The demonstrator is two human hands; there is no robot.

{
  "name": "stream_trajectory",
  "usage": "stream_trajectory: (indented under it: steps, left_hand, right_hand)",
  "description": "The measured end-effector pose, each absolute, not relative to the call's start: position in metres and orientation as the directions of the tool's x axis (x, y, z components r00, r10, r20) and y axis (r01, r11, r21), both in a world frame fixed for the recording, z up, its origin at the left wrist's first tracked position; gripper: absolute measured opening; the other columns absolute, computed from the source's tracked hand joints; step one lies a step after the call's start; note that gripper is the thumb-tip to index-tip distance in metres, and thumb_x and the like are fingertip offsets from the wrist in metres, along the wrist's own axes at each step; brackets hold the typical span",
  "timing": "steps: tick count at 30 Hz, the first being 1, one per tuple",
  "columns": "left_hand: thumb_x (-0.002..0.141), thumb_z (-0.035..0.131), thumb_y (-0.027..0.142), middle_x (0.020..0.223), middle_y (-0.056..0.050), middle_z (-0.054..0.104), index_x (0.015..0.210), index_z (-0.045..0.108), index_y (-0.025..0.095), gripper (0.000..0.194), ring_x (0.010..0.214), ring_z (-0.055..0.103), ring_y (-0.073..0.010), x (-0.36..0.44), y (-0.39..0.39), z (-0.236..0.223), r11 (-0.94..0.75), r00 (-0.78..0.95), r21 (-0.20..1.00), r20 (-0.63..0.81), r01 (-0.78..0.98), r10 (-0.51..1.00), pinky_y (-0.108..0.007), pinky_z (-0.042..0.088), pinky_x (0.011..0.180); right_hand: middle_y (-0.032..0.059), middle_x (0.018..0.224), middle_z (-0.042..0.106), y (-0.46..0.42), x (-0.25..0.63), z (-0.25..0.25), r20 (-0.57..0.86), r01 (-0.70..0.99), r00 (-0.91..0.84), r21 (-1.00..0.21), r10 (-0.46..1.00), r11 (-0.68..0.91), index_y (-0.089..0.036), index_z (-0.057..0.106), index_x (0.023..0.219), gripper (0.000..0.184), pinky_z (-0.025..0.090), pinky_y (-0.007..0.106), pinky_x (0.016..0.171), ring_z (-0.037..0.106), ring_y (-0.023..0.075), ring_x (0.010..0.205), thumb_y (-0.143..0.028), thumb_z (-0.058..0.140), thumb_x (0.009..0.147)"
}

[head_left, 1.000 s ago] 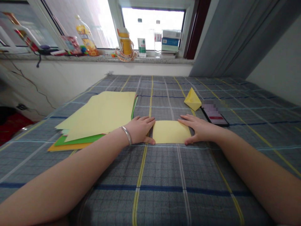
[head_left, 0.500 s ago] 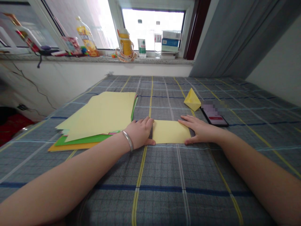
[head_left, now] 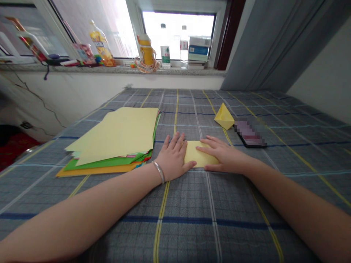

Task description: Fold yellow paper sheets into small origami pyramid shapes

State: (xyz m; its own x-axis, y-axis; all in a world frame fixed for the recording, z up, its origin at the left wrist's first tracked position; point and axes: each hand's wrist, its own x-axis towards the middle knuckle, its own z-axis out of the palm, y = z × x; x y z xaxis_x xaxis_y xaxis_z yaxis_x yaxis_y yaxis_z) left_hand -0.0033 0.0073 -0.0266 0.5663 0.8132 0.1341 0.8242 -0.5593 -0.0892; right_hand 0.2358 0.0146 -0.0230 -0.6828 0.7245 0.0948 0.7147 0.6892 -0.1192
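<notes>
A small rectangle of pale yellow paper lies flat on the plaid cloth between my hands. My left hand rests palm down over its left end, fingers stretched out and thumb along the near edge. Over the right end lies my right hand, its fingers spread on the paper. Both ends of the paper are hidden under the hands. Beyond my right hand stands a folded yellow paper shape with pointed corners.
A stack of coloured paper sheets, pale yellow on top, lies to the left. On the right is a phone, its screen blurred. Bottles and boxes line the windowsill behind the plaid cloth.
My left hand has slid right onto the paper, and its fingers point more away from me. My right hand has moved slightly left, covering more of the right end.
</notes>
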Motion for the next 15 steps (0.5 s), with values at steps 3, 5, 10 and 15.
stream_trajectory:
  steps: [3,5,10,15]
  left_hand:
    - [0.094,0.033,0.056,0.154,-0.016,0.028,0.143,0.037,0.008,0.069,0.146,0.014,-0.0311,-0.003,0.011,-0.028,-0.657,0.657,-0.047,0.125,0.753,0.744,-0.051,0.013,0.117]
    - [0.095,0.034,0.055,0.152,-0.016,0.032,0.145,0.034,0.009,0.068,0.144,0.02,-0.0295,-0.005,0.014,-0.028,-0.7,0.697,-0.004,0.099,0.714,0.71,-0.049,0.015,0.117]
    - [0.092,0.045,0.054,0.15,-0.015,0.036,0.141,0.039,0.014,0.064,0.14,0.031,-0.0288,-0.006,0.021,-0.021,-0.799,0.794,0.094,0.096,0.594,0.601,-0.052,0.018,0.116]
    - [0.092,0.05,0.03,0.131,-0.008,0.06,0.118,0.061,0.018,0.03,0.129,0.048,-0.0202,-0.006,0.024,-0.015,-0.904,0.894,0.205,0.177,0.377,0.412,-0.038,0.036,0.111]
  right_hand:
    - [0.0103,0.148,0.042,0.013,0.231,-0.021,0.156,0.651,-0.73,-0.135,0.665,0.747,-0.026,0.053,0.136,0.061,0.031,0.051,0.11,0.028,0.0306,0.14,-0.057,0.057,0.083]
    - [0.0093,0.141,0.051,0.013,0.229,-0.019,0.188,0.615,-0.75,-0.152,0.634,0.773,-0.025,0.058,0.13,0.056,0.035,0.048,0.107,0.04,0.0287,0.133,-0.055,0.058,0.083]
    - [0.0035,0.115,0.068,0.009,0.225,-0.012,0.248,0.529,-0.802,-0.13,0.544,0.839,-0.023,0.067,0.105,0.027,0.042,0.039,0.098,0.058,0.0218,0.11,-0.04,0.058,0.086]
    - [0.0032,0.092,0.071,-0.002,0.216,-0.008,0.26,0.58,-0.79,0.028,0.555,0.814,-0.021,0.066,0.084,0.015,0.045,0.031,0.073,0.063,0.0183,0.083,-0.026,0.052,0.086]
